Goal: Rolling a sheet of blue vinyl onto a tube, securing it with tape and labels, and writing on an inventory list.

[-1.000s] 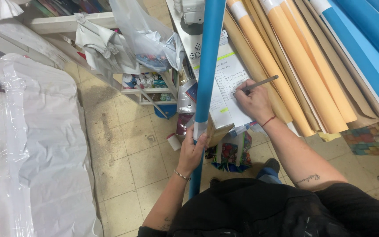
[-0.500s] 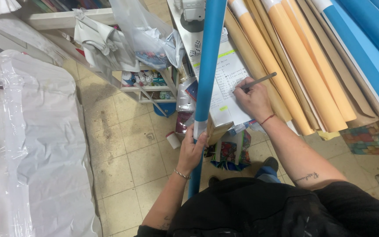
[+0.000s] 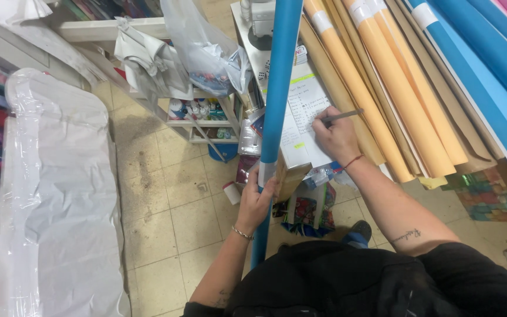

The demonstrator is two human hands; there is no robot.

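A: Blue roll (image 3: 281,88), where do you have it?

B: You hold it upright in front of you. Your left hand (image 3: 257,199) is wrapped around it low down, fingers curled about the tube near a pale band, so the roll rises past the top of the view and its foot reaches down towards the tiled floor (image 3: 165,205).

A: And your right hand?

B: Your right hand (image 3: 337,138) pinches a pen (image 3: 342,115) between thumb and fingers, its tip touching a white sheet of paper (image 3: 303,117) marked with handwriting and a few yellow-green highlights. The sheet lies on a worktop (image 3: 253,53) just right of the blue roll, and the roll crosses in front of its left edge.

A: What stands about you?

B: To the right, orange rolls (image 3: 382,94) lean side by side, brown ones among them, with more blue rolls (image 3: 476,70) further right. Behind the blue roll in your left hand, a clear plastic bag (image 3: 206,47) hangs above a small white shelf (image 3: 200,117) with little bottles. On the left lies a long bundle in white plastic wrap (image 3: 60,194), on the floor beside the tiles. A red cord circles your right wrist, and a thin bracelet your left.
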